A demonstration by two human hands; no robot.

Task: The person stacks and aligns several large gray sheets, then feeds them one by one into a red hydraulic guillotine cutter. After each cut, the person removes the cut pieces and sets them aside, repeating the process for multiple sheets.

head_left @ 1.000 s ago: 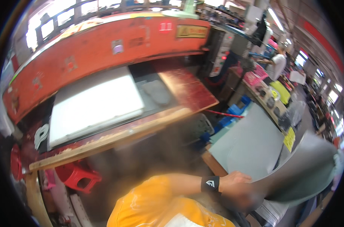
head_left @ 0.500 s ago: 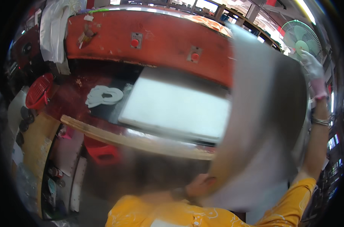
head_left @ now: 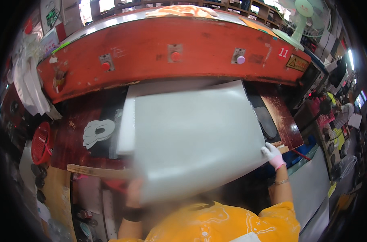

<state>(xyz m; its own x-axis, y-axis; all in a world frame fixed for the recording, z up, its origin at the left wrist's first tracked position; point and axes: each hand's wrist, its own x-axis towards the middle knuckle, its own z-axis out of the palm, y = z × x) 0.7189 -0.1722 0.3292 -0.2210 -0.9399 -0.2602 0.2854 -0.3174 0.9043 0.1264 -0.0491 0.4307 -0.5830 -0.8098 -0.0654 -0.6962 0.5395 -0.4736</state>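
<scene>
Grey sheet [head_left: 199, 137] swung over wht slab [head_left: 126, 135]; L grip [head_left: 134, 193], R grip [head_left: 273, 156] clasping edges

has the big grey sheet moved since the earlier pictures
Yes, left: a second ago the grey sheet was past the right end of the red beam; now it is in front of the beam's middle.

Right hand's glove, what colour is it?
White glove with a pink cuff, clearest in the head view.
</scene>
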